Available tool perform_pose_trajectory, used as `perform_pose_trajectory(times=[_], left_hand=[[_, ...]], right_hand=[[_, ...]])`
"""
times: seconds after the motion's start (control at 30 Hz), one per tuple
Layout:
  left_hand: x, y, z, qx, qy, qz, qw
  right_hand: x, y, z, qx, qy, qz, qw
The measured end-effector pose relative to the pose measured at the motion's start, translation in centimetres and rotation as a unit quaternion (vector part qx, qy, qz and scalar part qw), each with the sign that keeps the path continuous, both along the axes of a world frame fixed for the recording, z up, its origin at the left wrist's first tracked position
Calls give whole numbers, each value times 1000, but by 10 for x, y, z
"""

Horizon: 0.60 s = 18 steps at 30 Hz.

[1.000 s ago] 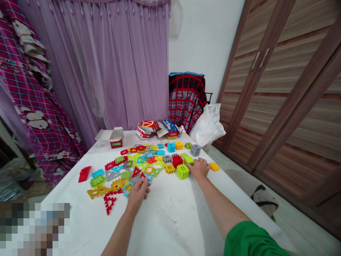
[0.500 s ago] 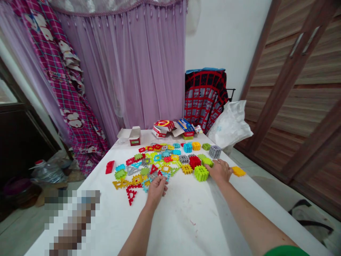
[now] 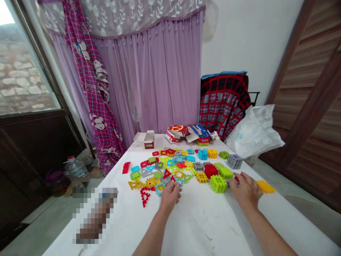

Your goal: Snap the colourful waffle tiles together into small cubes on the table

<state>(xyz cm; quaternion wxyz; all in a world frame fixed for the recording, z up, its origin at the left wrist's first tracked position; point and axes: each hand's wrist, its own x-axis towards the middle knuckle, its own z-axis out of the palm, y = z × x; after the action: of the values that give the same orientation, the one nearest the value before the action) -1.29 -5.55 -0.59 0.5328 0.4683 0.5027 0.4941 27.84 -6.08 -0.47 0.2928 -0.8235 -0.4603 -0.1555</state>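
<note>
My left hand [image 3: 171,196] is curled shut above the front of a spread of interlocking plastic building pieces [image 3: 158,175]; anything inside its fingers is hidden. Near the right side of the table, my right hand [image 3: 247,190] has thumb and fingers closed around a red building piece [image 3: 237,179], mostly covered by the hand. A bright green block stack [image 3: 218,184] stands just left of that hand, beside a dark red stack [image 3: 211,171] and a lighter green one [image 3: 225,173]. To its right lies a flat yellow-orange piece [image 3: 265,186].
Farther back are a grey block stack [image 3: 234,161], a blue stack [image 3: 203,154] and an orange stack [image 3: 212,153]. Open cardboard boxes [image 3: 149,141] line the far edge. A white bag [image 3: 253,133] stands beyond the right edge. A pixelated patch [image 3: 96,217] covers something at left.
The view has swung left, so everything appears farther right. My right hand has pulled back slightly from the green stacks, and red now shows between its fingers. My left hand stays curled.
</note>
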Motion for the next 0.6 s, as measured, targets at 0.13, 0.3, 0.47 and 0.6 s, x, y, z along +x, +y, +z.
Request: perform_pose_trajectory(times=[0.13, 0.3, 0.47, 0.6], left_hand=[[-1, 0, -1, 0, -1, -1, 1000], [-1, 2, -2, -3, 1, -4, 1000], [0, 3, -4, -2, 6, 4, 1000], [0, 3, -4, -3, 6, 5, 1000]], right_hand=[[8, 7, 4, -57, -21, -15, 998], [25, 18, 8, -129, -40, -9, 991], [26, 20, 12, -162, -43, 2, 986], [19, 21, 19, -182, -38, 6, 982]])
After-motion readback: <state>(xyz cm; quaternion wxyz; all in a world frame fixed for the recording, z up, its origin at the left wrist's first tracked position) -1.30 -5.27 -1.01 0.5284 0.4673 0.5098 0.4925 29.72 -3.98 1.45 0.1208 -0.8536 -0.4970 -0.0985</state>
